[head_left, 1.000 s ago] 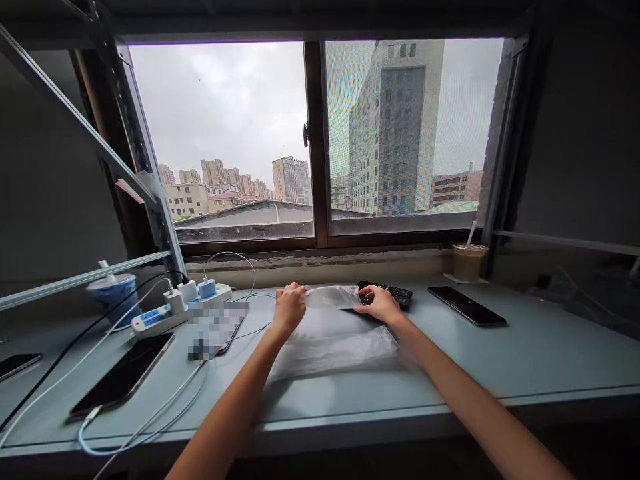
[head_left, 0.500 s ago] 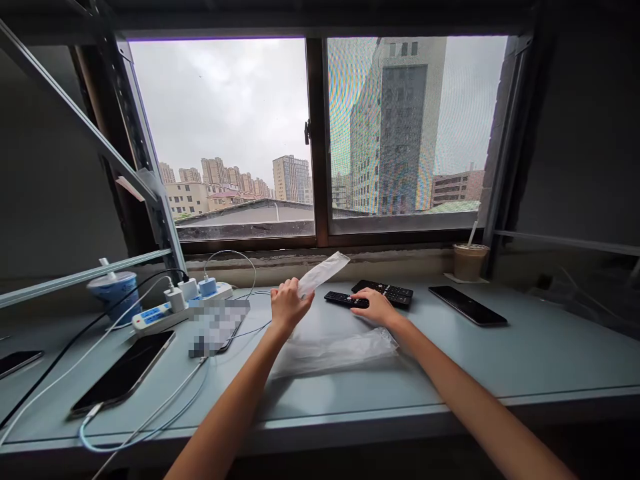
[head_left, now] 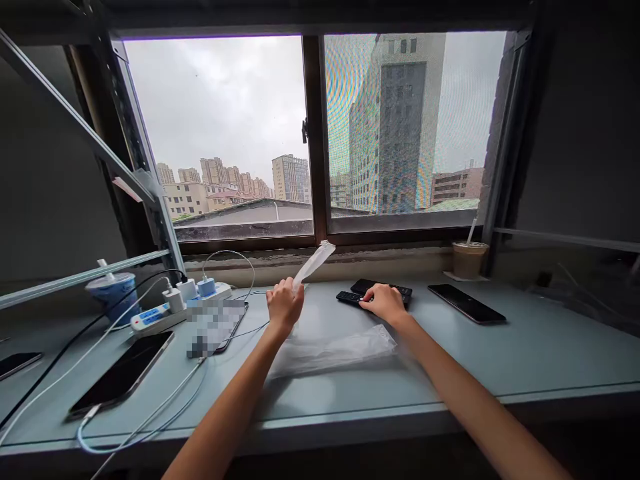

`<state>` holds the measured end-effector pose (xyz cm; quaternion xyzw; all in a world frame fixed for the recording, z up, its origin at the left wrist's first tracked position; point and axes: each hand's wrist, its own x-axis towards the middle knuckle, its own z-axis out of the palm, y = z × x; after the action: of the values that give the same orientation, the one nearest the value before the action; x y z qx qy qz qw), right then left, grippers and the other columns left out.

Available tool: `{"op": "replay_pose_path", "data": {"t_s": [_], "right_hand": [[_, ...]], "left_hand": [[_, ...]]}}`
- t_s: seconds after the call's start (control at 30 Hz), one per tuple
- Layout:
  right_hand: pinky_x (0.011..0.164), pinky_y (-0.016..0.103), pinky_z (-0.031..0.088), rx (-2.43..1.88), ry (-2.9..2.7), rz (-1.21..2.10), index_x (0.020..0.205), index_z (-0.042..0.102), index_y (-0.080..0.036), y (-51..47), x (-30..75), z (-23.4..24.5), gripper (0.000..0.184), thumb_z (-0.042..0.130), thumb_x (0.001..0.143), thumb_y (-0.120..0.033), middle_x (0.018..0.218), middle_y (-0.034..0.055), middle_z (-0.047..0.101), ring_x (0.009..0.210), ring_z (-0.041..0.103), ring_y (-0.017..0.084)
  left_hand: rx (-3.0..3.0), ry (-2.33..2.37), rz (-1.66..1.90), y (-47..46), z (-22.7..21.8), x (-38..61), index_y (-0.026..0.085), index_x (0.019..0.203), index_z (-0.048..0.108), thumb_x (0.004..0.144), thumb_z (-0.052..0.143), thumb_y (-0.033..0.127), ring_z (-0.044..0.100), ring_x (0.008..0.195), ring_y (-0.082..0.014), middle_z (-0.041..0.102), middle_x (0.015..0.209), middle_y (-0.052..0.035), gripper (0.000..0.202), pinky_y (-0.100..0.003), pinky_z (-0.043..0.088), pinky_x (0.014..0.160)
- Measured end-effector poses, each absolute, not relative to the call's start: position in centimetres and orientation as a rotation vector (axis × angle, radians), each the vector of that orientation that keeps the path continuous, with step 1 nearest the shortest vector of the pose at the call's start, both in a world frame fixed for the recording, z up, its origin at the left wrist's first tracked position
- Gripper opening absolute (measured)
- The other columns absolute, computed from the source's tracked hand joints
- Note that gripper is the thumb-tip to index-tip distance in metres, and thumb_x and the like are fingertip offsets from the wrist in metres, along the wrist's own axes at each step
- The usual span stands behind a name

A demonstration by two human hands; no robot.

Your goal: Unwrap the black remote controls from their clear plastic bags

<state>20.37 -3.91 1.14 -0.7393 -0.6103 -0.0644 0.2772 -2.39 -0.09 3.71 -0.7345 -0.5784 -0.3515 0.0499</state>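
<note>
A narrow translucent plastic sleeve (head_left: 314, 263) stands up tilted from my left hand (head_left: 285, 308), whose fingers are wrapped round it. My right hand (head_left: 386, 303) is closed over a slim black remote control (head_left: 347, 298) on the desk, covering its right part. Behind it lie more black remote controls (head_left: 367, 287), close together and partly hidden by the hand, so I cannot tell how many. Between my forearms, several clear plastic sleeves (head_left: 335, 352) lie flat.
At left, a phone (head_left: 125, 370) and a pixelated phone (head_left: 233, 327) lie among cables near a power strip (head_left: 155, 317) and a blue cup (head_left: 113, 293). A dark phone (head_left: 467, 305) lies at right, with a drink cup (head_left: 469, 260) by the window.
My right hand has slid slightly right, and the slim remote has shifted right with it. My left hand has moved a little left, and the sleeve now stands steeper.
</note>
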Motion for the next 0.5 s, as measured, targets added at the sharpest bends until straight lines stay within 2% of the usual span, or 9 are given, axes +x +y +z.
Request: {"op": "replay_pose_path", "data": {"t_s": [0.2,0.5], "right_hand": [[0.072,0.029,0.039,-2.030,-1.599,-0.187,0.061,0.070,-0.025,-3.83,20.46,1.09,0.008,0.062,0.063,-0.028,0.082,0.0015,0.070,0.080,0.061,0.019],[0.063,0.028,0.040,-2.113,-1.512,-0.146,0.065,0.070,-0.025,-3.80,20.77,1.17,0.009,0.062,0.060,-0.026,0.080,0.0031,0.070,0.080,0.062,0.021]], "left_hand": [[-2.240,-1.773,-1.076,-0.10,3.74,-2.32,0.019,0.087,0.049,0.083,0.035,0.029,0.056,0.092,-0.0261,0.064,0.090,-0.0086,0.017,-0.037,0.033,0.080],[-2.253,-1.775,-1.071,-0.10,3.73,-2.38,0.020,0.086,0.048,0.081,0.037,0.029,0.056,0.093,-0.0258,0.064,0.090,-0.0082,0.015,-0.037,0.033,0.081]]}}
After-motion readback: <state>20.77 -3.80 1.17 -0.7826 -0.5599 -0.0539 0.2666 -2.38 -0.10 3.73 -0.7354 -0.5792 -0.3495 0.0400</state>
